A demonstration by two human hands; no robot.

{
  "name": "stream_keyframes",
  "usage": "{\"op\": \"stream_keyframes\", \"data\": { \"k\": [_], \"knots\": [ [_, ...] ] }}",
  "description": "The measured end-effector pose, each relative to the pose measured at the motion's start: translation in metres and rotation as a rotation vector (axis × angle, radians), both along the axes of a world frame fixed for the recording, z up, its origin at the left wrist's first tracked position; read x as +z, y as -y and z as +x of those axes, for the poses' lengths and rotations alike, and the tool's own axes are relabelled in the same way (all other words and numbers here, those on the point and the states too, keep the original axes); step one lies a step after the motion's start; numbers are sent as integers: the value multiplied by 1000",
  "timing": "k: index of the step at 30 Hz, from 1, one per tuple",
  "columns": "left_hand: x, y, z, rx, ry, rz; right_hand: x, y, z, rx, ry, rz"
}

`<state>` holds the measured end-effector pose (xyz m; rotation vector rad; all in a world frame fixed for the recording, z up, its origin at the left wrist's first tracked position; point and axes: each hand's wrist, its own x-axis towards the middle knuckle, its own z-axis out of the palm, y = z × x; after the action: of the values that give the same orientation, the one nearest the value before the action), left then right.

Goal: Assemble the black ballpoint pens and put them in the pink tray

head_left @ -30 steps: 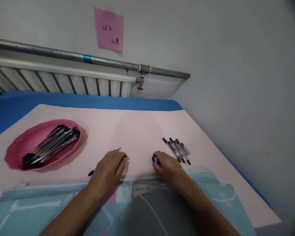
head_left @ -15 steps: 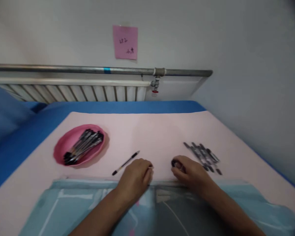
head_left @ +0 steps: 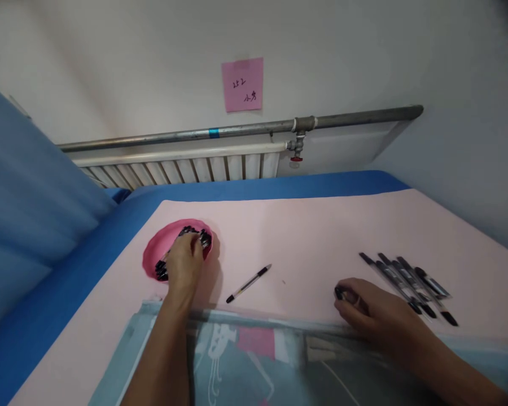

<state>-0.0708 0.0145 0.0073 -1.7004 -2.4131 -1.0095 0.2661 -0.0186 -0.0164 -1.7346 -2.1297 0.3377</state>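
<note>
One pen (head_left: 249,283) lies on the pink desk (head_left: 305,237) between left hand (head_left: 185,262) and right hand (head_left: 366,301), its long axis slanting, its tip pointing away and rightward; the barrel is clear, with black grip and end. The left is over pens (head_left: 162,270) in the pink tray (head_left: 151,254), its hold I cannot tell; the right clasps a small black piece (head_left: 339,292)

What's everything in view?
Scalloped plastic bowl: one, pink, left
Slim pens: many, clear-black, bowl
Slim pen: one, clear-black, centre
Grouped pens: several, clear-black, right
Flat sheet: one, pink, centre
Flat surface: one, blue, beyond sheet
Draped fabric: one, blue, left
Printed cloth: one, light blue, near
Square note: one, pink, wall
Metal pipe: one, grey, wall
Ribbed radiator: one, white, wall
Valve handle: one, red, below pipe
Left hand: one, bare, at bowl
Right hand: one, bare, gripping black object
</note>
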Motion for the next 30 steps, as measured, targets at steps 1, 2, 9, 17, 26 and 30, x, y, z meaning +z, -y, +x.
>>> {"op": "stream_keyframes", "data": {
  "k": [1, 2, 9, 17, 26, 30],
  "knots": [
    [1, -1, -5, 39, 2, -31, 0, 0, 0, 22, 0, -38],
    [1, -1, -8, 64, 1, -46, 0, 0, 0, 39, -2, -75],
    [-15, 8, 47, -404, 27, -37, 16, 3, -10, -21, -60, -128],
    [-27, 10, 87, -620, -116, -335, 19, 8, -16, -116, -538, -195],
    [-12, 37, 109, -879, 333, -422, 15, 10, -22, -69, -1269, -312],
    [-7, 46, 120, -954, 399, -465, 13, 11, -24, -55, -1297, -330]
  ]
}}
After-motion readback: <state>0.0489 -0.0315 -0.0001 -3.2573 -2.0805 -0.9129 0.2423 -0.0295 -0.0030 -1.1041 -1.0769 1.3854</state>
